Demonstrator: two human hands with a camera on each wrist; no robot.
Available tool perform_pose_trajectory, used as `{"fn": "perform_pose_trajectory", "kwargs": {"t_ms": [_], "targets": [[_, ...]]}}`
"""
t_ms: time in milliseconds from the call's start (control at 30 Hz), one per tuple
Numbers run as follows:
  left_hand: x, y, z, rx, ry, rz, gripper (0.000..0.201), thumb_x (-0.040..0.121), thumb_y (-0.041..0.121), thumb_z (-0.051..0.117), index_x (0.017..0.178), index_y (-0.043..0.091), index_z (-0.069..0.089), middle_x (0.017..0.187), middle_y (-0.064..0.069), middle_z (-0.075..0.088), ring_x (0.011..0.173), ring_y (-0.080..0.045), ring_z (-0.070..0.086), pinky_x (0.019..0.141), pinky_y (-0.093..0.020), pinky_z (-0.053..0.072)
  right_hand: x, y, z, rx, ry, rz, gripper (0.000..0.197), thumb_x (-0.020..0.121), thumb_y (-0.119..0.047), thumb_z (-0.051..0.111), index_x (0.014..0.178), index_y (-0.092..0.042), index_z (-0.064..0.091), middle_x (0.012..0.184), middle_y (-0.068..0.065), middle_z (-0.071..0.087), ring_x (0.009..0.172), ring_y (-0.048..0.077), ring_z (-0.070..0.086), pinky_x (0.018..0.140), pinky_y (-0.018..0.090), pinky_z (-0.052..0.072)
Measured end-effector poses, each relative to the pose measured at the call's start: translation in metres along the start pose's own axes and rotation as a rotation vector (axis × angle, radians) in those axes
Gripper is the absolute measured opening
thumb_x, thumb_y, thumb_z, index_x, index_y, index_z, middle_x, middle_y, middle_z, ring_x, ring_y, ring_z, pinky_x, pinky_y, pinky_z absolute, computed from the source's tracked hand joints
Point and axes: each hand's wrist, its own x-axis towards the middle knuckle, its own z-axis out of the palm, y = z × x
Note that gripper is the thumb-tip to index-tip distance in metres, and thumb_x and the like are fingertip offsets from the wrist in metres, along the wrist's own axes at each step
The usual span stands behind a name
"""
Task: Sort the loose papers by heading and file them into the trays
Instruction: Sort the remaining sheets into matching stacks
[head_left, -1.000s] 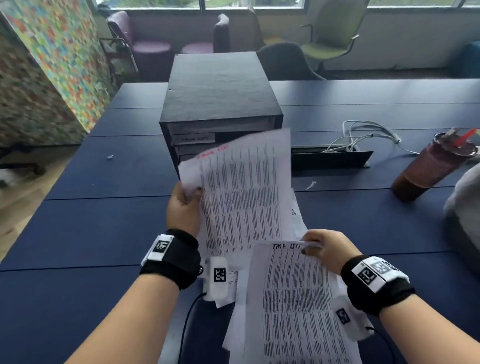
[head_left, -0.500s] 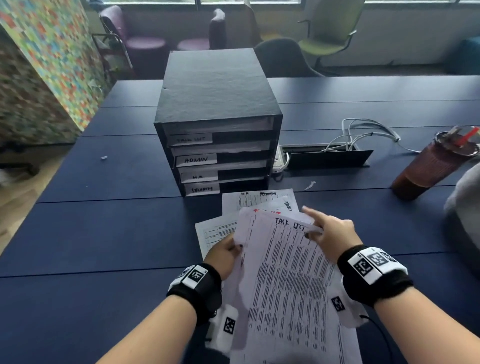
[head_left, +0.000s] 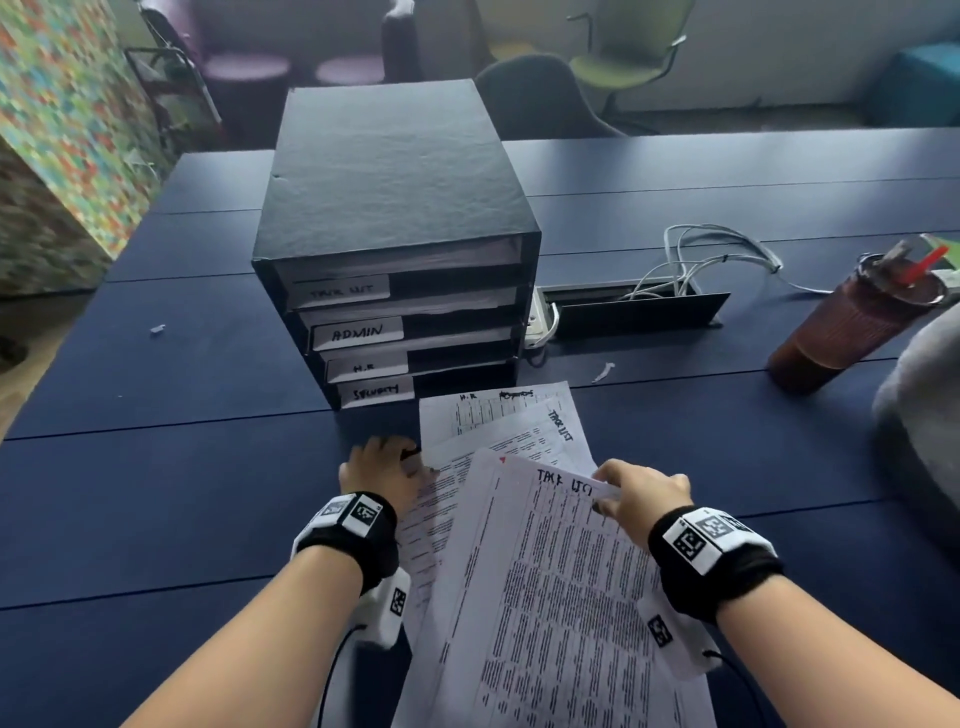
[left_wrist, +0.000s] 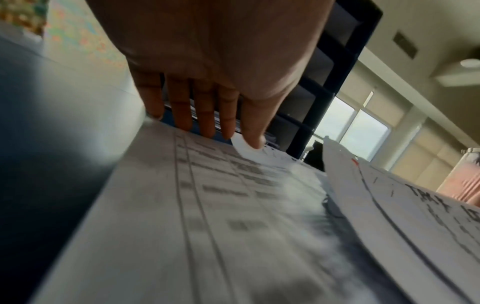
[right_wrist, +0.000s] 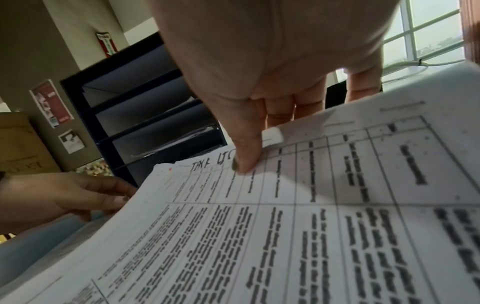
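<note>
**Both hands on the loose papers in front of the trays**

The right hand (head_left: 641, 496) pinches the top edge of a printed sheet (head_left: 561, 597) with the handwritten heading "TASK LIST": the thumb lies on the paper and the fingers are curled under it. This sheet is lifted a little over the other loose papers (head_left: 498, 421), which lie spread on the dark blue table (head_left: 156, 493) just in front of the black tray unit (head_left: 395, 208).

The left hand (head_left: 379, 467) is at the left edge of the lower papers, its fingers straight with the tips touching the paper; it grips nothing.

The tray unit has four trays with the labels "TASK LIST", "ADMIN", "H.R" and "SECURITY". Papers are visible in the upper trays.

To the right on the table stand a brown tumbler (head_left: 852, 327) and white cables (head_left: 717, 254)
</note>
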Motion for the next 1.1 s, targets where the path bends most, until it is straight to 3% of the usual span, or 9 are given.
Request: {"fn": "perform_pose_trajectory", "kwargs": {"t_ms": [133,267,400,467,600,733,867,1000,1100], "targets": [[0.005,0.003,0.000,0.021,-0.060,0.005,0.042,0.076,0.064,0.059,0.104,0.033,0.054,0.111,0.005,0.052,0.113,-0.023,0.046,0.090,-0.033,0.037,0.009,0.006,0.005,-0.059,-0.012,-0.002,0.018,0.090,-0.039,0.054,0.107,-0.034,0.053,0.108,-0.009,0.052,0.112,0.014,0.048,0.096,0.039,0.029],[0.006,0.008,0.001,-0.065,-0.127,0.088,0.022,0.081,0.046,0.065,0.082,0.031,0.049,0.098,0.005,0.049,0.103,-0.021,0.050,0.087,-0.029,0.041,0.011,0.010,0.008,-0.060,-0.007,-0.041,0.018,0.089,-0.040,0.054,0.106,-0.034,0.053,0.110,-0.008,0.048,0.112,0.015,0.045,0.094,0.037,0.030],[0.001,0.015,0.001,-0.116,-0.180,0.175,0.023,0.090,0.030,0.054,0.113,0.033,0.058,0.114,0.012,0.061,0.112,-0.017,0.056,0.105,-0.033,0.034,0.013,0.013,0.017,0.039,-0.111,-0.026,0.012,0.091,-0.038,0.052,0.095,-0.041,0.041,0.098,-0.013,0.061,0.102,0.020,0.054,0.091,0.038,0.031],[-0.004,0.017,-0.004,-0.158,-0.093,0.170,0.020,0.094,0.025,0.047,0.107,0.030,0.061,0.111,0.008,0.064,0.103,-0.019,0.058,0.102,-0.036,0.037,0.013,0.015,0.020,0.084,-0.119,-0.010,0.012,0.092,-0.037,0.051,0.096,-0.044,0.043,0.093,-0.012,0.061,0.100,0.024,0.052,0.091,0.040,0.035],[-0.014,0.010,-0.025,-0.367,0.133,0.069,0.025,0.096,0.017,0.041,0.111,0.022,0.060,0.109,-0.005,0.065,0.085,-0.024,0.055,0.073,-0.024,0.039,0.006,0.014,0.016,0.093,-0.095,-0.037,0.012,0.092,-0.028,0.050,0.094,-0.039,0.046,0.090,-0.010,0.060,0.099,0.024,0.052,0.084,0.033,0.033],[-0.035,0.004,-0.064,-0.468,0.389,0.016,0.028,0.096,0.010,0.039,0.113,0.017,0.060,0.102,-0.013,0.065,0.086,-0.031,0.058,0.072,-0.029,0.040,-0.003,0.014,0.012,0.173,-0.075,-0.016,0.011,0.091,-0.025,0.048,0.088,-0.035,0.051,0.086,-0.009,0.060,0.095,0.026,0.053,0.080,0.031,0.045],[-0.054,-0.005,-0.100,-0.738,0.650,0.018,0.026,0.093,0.002,0.041,0.106,0.011,0.061,0.085,-0.004,0.059,0.073,-0.020,0.050,0.063,-0.022,0.035,-0.016,0.012,0.014,0.222,-0.021,-0.035,0.022,0.089,-0.026,0.051,0.075,-0.041,0.045,0.075,-0.009,0.057,0.082,0.024,0.055,0.072,0.036,0.051],[-0.072,-0.012,-0.116,-0.930,0.795,0.057,0.015,0.095,0.009,0.045,0.091,0.018,0.057,0.068,0.011,0.052,0.058,-0.002,0.045,0.050,-0.007,0.034,-0.030,0.008,0.005,0.287,0.053,-0.098,0.019,0.088,-0.025,0.057,0.074,-0.034,0.048,0.072,-0.007,0.059,0.071,0.019,0.056,0.063,0.032,0.050],[-0.076,-0.018,-0.106,-1.028,0.746,0.079,0.019,0.094,0.008,0.047,0.084,0.022,0.056,0.069,0.010,0.056,0.060,-0.004,0.048,0.058,-0.022,0.038,-0.043,0.003,-0.013,0.328,0.118,-0.177,0.015,0.087,-0.020,0.059,0.078,-0.029,0.052,0.072,-0.006,0.060,0.067,0.018,0.056,0.055,0.027,0.044]]}}
